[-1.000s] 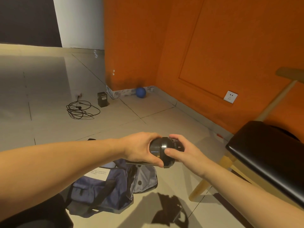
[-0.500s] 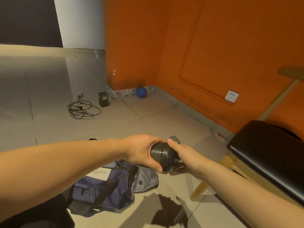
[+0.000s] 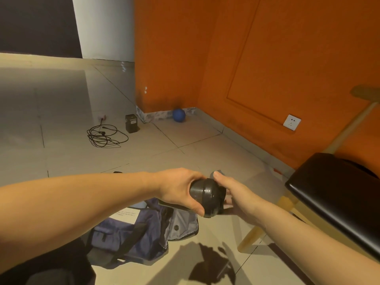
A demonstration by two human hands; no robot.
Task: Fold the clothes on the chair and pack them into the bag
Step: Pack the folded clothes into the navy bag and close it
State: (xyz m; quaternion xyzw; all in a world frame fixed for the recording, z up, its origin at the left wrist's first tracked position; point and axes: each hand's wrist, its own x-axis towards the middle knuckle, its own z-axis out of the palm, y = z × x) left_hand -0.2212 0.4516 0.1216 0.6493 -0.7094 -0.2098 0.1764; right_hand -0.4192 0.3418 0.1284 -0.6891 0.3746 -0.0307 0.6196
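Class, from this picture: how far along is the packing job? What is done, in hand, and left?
Done: no clothes show on the visible chair seat; the blue bag lies open on the floor, contents unclear. In hand: left hand and right hand both grip a dark bottle above the bag. Left: probably stowing the bottle and closing the bag.

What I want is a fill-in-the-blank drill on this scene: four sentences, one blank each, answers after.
1. The ball in the corner is ____.
2. The socket is set in the ____ wall.
3. The chair has a ____ seat cushion.
4. The left hand and right hand grip one dark bottle, with the open navy ____ on the floor below.
Missing words: blue; orange; black; bag.
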